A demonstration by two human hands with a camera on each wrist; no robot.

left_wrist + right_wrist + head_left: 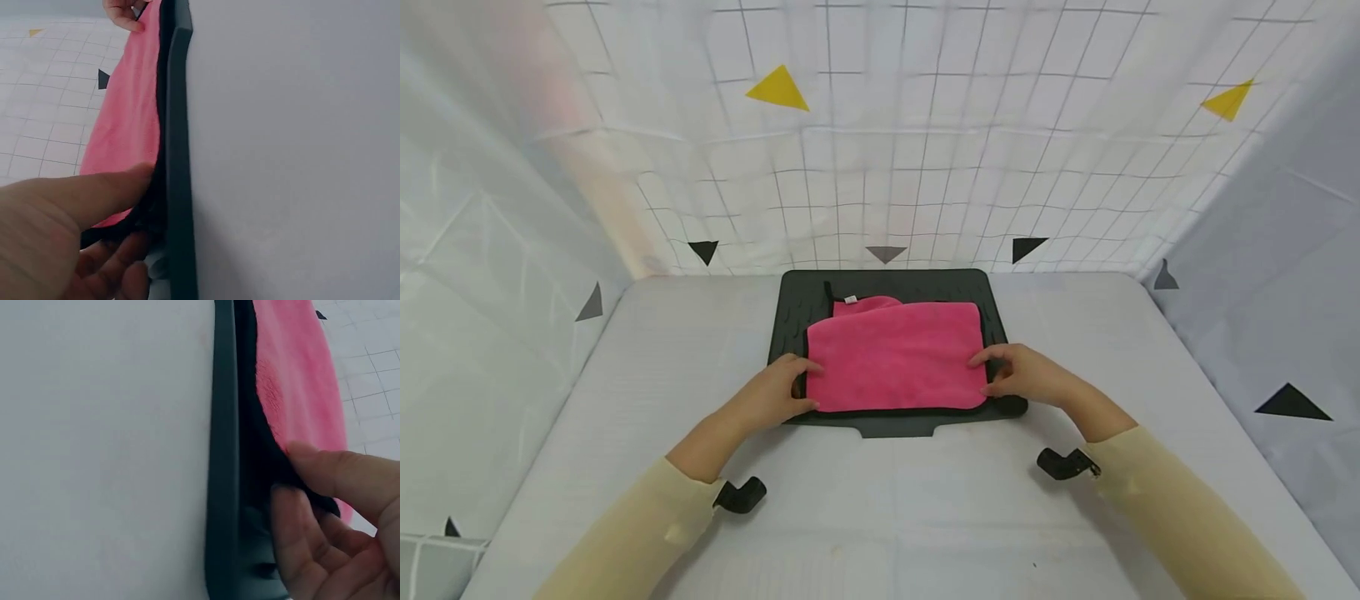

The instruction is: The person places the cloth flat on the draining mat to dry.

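Note:
A pink cloth (895, 358) with black edging lies folded over a dark green tray (797, 308), a smaller pink layer and a white tag showing behind it. My left hand (773, 390) pinches the cloth's left end, its thumb on top of the pink face in the left wrist view and its fingers beneath the black edge. At the opposite end, my right hand (1026, 375) pinches the right edge; in the right wrist view the thumb presses the top and curled fingers (294, 531) go under the border. The near edge hangs close over the tray's rim.
The tray rests on a white-covered table (880, 517), its front tab (897, 427) toward me. Behind stands a white gridded sheet (880, 167) with yellow and black triangles. Black devices (741, 495) are strapped at both sleeves. White sheeting closes in both sides.

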